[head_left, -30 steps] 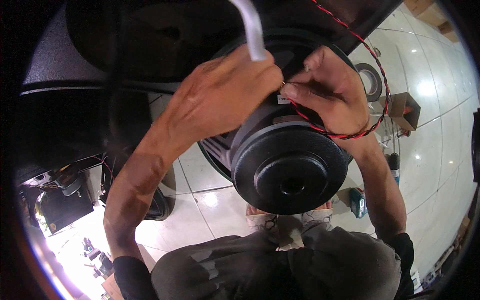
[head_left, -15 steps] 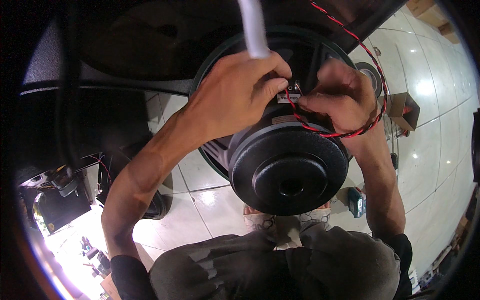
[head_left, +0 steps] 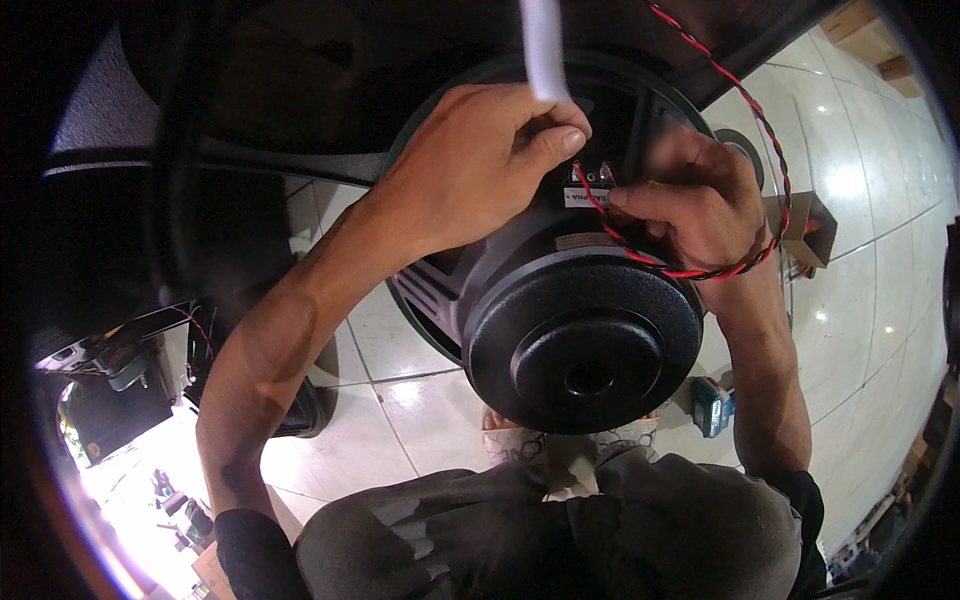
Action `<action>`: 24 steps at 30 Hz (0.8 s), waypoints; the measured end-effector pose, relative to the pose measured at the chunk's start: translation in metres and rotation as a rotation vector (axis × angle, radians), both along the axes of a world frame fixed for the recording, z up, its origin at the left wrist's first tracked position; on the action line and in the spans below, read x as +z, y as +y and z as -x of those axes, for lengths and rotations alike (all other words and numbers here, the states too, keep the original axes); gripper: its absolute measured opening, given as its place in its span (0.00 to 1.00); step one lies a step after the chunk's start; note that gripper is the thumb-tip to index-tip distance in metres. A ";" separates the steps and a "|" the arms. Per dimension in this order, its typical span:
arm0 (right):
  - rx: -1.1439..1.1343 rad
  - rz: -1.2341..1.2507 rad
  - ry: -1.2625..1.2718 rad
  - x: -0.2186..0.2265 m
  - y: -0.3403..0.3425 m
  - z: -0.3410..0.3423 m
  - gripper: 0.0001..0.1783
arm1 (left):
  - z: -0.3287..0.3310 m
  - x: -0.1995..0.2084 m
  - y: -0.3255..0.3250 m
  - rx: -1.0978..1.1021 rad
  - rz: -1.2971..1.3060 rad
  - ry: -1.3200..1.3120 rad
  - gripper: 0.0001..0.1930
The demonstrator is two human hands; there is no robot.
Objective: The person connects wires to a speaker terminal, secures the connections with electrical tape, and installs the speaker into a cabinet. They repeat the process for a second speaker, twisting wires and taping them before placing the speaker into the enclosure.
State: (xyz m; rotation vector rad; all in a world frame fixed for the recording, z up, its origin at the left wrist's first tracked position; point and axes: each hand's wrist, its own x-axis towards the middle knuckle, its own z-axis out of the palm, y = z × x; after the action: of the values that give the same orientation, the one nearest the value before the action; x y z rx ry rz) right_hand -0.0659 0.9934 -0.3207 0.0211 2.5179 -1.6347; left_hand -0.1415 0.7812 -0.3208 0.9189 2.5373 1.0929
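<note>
A large black loudspeaker driver (head_left: pixel 500 330) lies magnet up before me, with two small terminals (head_left: pixel 590 175) beside a white label. A twisted red and black wire (head_left: pixel 775 150) loops down past my right wrist, its red end at the left terminal. My left hand (head_left: pixel 480 165) is just above that end, thumb and forefinger pinched together; what is between them is too small to make out. My right hand (head_left: pixel 705 200) is curled beside the right terminal, thumb tip close to it. Its forefinger is blurred, its lower fingers hidden, and the black strand's end cannot be seen.
A white rod-like thing (head_left: pixel 543 50) hangs over my left hand. A black cabinet (head_left: pixel 260 100) spans the far side. On the tiled floor (head_left: pixel 850 320) are a teal battery-like block (head_left: pixel 712 407), an opened cardboard box (head_left: pixel 808 230) and, in bright light, scattered tools (head_left: pixel 175 505).
My left thumb and forefinger have lifted slightly off the red wire at the terminal. My right thumb has shifted a little, showing more of the right terminal. The view has moved slightly.
</note>
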 end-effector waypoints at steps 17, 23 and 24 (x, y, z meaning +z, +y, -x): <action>-0.188 0.225 -0.159 0.002 -0.006 0.004 0.11 | 0.003 0.001 0.002 -0.033 0.026 -0.053 0.11; -0.158 0.220 -0.163 0.005 -0.005 0.004 0.09 | 0.003 0.001 0.003 -0.039 0.025 -0.054 0.13; -0.168 0.233 -0.161 0.005 -0.006 0.004 0.08 | 0.003 0.001 0.003 -0.044 0.023 -0.052 0.14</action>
State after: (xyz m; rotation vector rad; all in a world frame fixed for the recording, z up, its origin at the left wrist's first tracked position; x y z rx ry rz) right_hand -0.0703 0.9878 -0.3155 0.3336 2.2473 -1.8960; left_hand -0.1442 0.7840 -0.3196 0.9229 2.4711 1.0584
